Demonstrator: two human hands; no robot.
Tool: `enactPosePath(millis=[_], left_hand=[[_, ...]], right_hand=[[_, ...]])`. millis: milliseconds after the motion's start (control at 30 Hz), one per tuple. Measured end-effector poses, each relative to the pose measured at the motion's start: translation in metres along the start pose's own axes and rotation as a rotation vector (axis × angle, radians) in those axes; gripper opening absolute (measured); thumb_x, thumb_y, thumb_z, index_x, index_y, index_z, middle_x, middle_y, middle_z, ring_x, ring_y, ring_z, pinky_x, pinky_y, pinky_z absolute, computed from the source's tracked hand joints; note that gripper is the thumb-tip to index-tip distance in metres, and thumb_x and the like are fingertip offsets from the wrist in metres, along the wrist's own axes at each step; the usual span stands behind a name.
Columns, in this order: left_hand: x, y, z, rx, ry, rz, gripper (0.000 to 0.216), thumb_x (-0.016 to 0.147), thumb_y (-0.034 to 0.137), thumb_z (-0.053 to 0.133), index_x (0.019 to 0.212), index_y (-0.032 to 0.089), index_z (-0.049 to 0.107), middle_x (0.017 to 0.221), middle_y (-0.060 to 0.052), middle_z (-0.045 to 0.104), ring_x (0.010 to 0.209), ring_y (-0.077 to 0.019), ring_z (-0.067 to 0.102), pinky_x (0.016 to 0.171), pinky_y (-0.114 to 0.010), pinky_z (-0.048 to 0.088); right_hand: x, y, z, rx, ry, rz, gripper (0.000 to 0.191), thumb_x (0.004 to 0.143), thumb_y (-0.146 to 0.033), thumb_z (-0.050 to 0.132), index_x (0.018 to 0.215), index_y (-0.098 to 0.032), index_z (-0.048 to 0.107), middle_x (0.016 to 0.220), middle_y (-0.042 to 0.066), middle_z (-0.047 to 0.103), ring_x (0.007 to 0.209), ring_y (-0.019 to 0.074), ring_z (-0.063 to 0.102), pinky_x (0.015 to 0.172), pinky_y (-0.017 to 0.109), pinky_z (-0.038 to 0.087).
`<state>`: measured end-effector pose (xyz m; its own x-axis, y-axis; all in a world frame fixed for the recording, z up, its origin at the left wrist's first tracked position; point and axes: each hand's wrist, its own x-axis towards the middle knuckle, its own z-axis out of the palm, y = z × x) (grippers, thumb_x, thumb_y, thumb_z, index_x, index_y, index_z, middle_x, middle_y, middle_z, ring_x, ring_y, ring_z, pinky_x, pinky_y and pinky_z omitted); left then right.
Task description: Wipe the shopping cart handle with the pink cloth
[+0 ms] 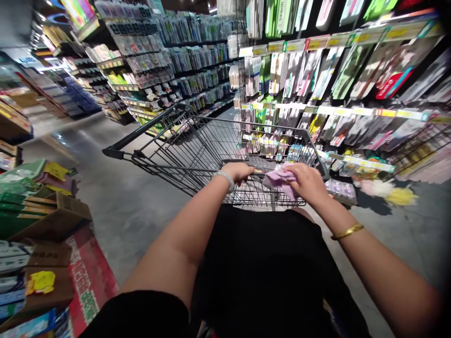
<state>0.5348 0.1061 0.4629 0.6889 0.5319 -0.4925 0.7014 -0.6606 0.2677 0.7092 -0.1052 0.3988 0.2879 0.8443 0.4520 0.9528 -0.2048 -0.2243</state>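
A black wire shopping cart (pixel 183 150) stands right in front of me in a store aisle, its basket empty as far as I can see. My left hand (pixel 237 172) is closed around the cart's handle at the near edge. My right hand (pixel 307 182) rests on the same handle further right and is closed on a small pink cloth-like item (pixel 280 179). A pale band sits on my left wrist and a gold bangle on my right forearm.
Shelves of hanging packaged goods (pixel 352 80) line the right side close to the cart. More shelving (pixel 158 61) runs down the aisle ahead. Cardboard display boxes with packets (pixel 42 225) stand at the left. Grey floor (pixel 116 202) opens ahead-left.
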Motion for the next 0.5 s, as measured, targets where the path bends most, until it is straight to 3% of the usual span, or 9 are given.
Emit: enactPosePath(millis=[100,200,300,400,500], left_hand=[[0.0,-0.002,0.0,0.008,0.004,-0.006,0.064,0.091,0.061,0.026,0.084,0.019,0.073,0.068,-0.007,0.073,0.06,-0.0203,0.064,0.067,-0.031,0.049],[-0.002,-0.002,-0.001,0.005,0.012,-0.021,0.064,0.09,0.061,0.027,0.086,0.018,0.073,0.068,-0.007,0.073,0.06,-0.0206,0.065,0.068,-0.031,0.048],[-0.007,-0.003,-0.002,0.033,0.018,-0.02,0.063,0.091,0.059,0.026,0.083,0.018,0.073,0.068,-0.007,0.073,0.061,-0.0205,0.065,0.068,-0.03,0.047],[-0.012,-0.008,-0.002,0.054,0.018,0.001,0.062,0.091,0.056,0.024,0.084,0.019,0.074,0.071,-0.007,0.074,0.063,-0.0205,0.065,0.068,-0.03,0.047],[-0.012,-0.011,-0.001,0.047,0.03,0.001,0.062,0.092,0.055,0.024,0.087,0.019,0.073,0.071,-0.006,0.074,0.063,-0.0204,0.065,0.067,-0.029,0.046]], right_hand=[[-0.011,0.013,-0.003,-0.041,0.056,0.077,0.038,0.081,-0.023,0.054,0.118,-0.025,0.063,0.123,0.01,0.061,0.114,0.0304,0.054,0.096,0.047,0.041],[-0.018,0.005,0.0,-0.088,0.125,0.165,0.037,0.082,-0.024,0.054,0.117,-0.022,0.063,0.127,0.015,0.056,0.114,0.0331,0.052,0.094,0.047,0.043],[-0.016,0.002,-0.003,-0.063,0.057,0.067,0.037,0.08,-0.022,0.053,0.116,-0.023,0.064,0.13,0.014,0.054,0.112,0.0324,0.053,0.092,0.045,0.044],[-0.014,0.022,-0.012,0.029,-0.029,-0.073,0.04,0.077,-0.019,0.053,0.115,-0.024,0.063,0.123,0.009,0.061,0.11,0.0288,0.056,0.094,0.043,0.044],[-0.018,0.034,-0.013,0.086,0.052,-0.01,0.036,0.079,-0.022,0.054,0.114,-0.024,0.062,0.117,0.008,0.064,0.11,0.0285,0.056,0.096,0.045,0.044]])
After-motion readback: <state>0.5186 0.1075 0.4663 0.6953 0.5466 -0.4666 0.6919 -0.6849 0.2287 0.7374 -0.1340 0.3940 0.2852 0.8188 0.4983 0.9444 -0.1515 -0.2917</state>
